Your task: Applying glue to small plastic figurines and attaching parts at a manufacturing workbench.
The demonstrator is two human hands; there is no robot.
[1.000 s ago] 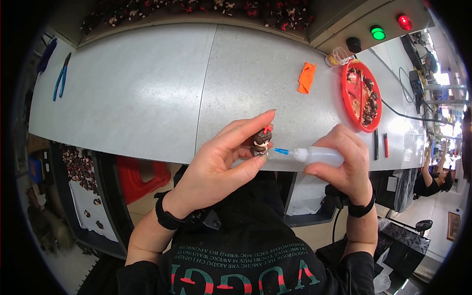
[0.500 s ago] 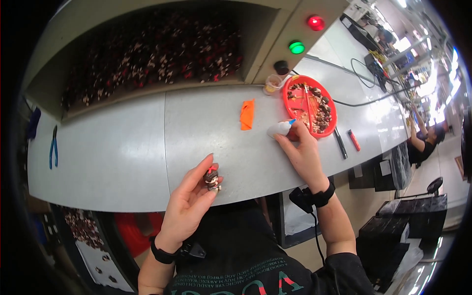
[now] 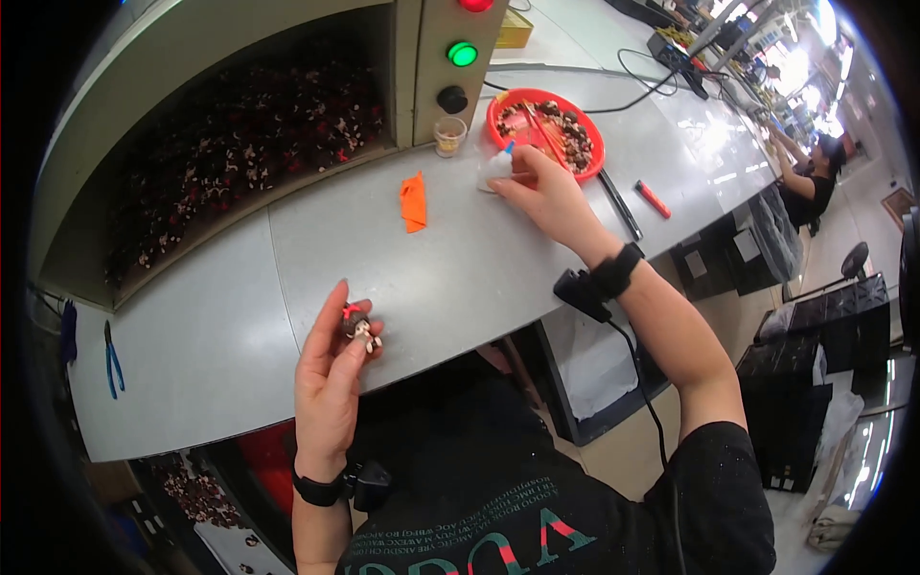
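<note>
My left hand (image 3: 328, 369) is closed around a small figurine (image 3: 359, 328) with dark brown hair and a red bow. It holds the figurine upright, slightly tilted, over the near edge of the grey table (image 3: 316, 251). Farther off to the right, the thumb and fingers of my right hand (image 3: 556, 199) grip a small white squeeze bottle (image 3: 494, 174) with a blue tip. The bottle is close to upright, beside a round red basin (image 3: 596, 161) of small brown and cream pieces. A thin stick (image 3: 546, 134) lies across the basin.
An orange cloth (image 3: 413, 203) and a clear cup (image 3: 448, 137) are left of the bottle. A black pen (image 3: 621, 206) and red marker (image 3: 653, 199) lie right. Blue-handled pliers (image 3: 113, 362) lie far left. A cabinet (image 3: 417, 72) holds many figurine pieces. Another person (image 3: 813, 182) sits far right.
The view has turned. My right hand has moved farther away with the bottle, which now stands more upright beside the basin. My left hand still holds the figurine.
</note>
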